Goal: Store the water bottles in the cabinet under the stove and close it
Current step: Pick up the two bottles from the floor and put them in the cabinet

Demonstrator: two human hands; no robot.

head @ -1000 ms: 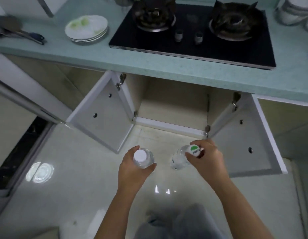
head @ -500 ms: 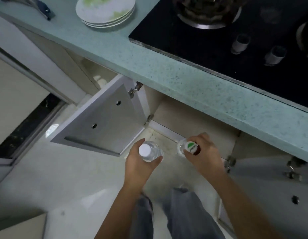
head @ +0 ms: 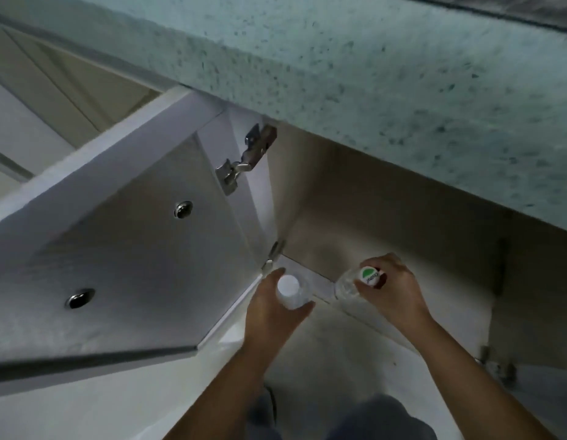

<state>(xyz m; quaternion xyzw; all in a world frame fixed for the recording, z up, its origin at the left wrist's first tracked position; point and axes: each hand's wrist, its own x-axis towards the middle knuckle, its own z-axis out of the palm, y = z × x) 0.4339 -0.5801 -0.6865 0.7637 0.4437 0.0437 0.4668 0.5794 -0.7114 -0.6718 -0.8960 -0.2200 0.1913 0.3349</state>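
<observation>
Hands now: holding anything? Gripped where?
Each holds a water bottle. Left hand wraps the white-capped bottle around its shoulder, below the cap. Right hand grips the green-labelled bottle at its top end.

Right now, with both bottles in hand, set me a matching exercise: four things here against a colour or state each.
Things:
1. Bottle in the left hand
2. Bottle in the right hand
3. Left cabinet door
4. Countertop

Descriptions:
A. Speckled pale green
B. Plain white cap
C. Swung open, hinge showing
D. Cap with a green mark

Pairs: 1-B, 2-D, 3-C, 4-A
</observation>
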